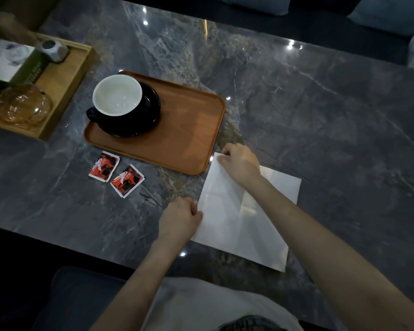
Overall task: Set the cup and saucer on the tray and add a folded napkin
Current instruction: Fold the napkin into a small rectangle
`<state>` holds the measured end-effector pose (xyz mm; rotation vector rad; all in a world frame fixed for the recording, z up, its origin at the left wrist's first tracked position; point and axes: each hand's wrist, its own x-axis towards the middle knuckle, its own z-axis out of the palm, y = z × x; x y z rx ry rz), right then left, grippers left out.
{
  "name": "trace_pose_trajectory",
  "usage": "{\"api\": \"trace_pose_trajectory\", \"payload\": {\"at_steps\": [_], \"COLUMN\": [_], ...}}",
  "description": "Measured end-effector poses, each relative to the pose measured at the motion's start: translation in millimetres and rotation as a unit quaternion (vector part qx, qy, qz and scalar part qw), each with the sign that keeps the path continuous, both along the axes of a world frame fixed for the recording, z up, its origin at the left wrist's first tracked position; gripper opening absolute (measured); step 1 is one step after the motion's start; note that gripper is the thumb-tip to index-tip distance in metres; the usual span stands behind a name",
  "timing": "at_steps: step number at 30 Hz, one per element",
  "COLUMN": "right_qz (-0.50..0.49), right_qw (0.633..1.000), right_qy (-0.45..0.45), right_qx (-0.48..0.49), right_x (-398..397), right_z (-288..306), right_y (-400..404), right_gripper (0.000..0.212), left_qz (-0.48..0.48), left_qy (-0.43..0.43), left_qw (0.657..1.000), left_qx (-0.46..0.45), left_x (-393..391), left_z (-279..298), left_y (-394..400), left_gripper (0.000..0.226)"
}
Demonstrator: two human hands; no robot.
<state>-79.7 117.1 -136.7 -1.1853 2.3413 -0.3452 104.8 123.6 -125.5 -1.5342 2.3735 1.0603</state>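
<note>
A black cup [117, 95] with a white inside stands on a black saucer [148, 115] at the left end of the brown tray [189, 130]. A white napkin [239, 225] lies on the marble table, just right of the tray's near corner, partly folded over itself. My left hand [180, 217] pinches its near left edge. My right hand [240, 162] pinches its far left corner beside the tray. My right forearm hides part of the napkin.
Two red sachets [116, 173] lie on the table in front of the tray. A light wooden tray [65, 91] at far left holds an amber glass jar [22, 106], a box and a grey object. The table's near edge runs close to my body.
</note>
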Motion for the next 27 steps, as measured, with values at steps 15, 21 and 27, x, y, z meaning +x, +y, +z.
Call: {"api": "trace_pose_trajectory", "payload": {"at_steps": [15,21,27], "right_qz": [-0.139,-0.117,-0.185], "right_qw": [0.974,0.986,0.962], "right_qy": [-0.006,0.120,0.156], "right_qx": [-0.177,-0.008,0.127], "right_x": [56.5,28.7,0.1], "right_z": [-17.0,-34.8,-35.0], "right_y": [77.3,106.3,154.6], "right_gripper": [0.060,0.064,0.069], "left_qz": [-0.297,-0.301,-0.295], "left_qy": [0.062,0.021,0.029], "left_qw": [0.924,0.915,0.922], "left_qx": [-0.234,-0.267,-0.249], "left_x": [-86.3,-87.0,-86.8], "left_z": [-63.8,-59.9,-58.5], "left_y": [1.6,4.3,4.4], "left_gripper": [0.056,0.056,0.058]}}
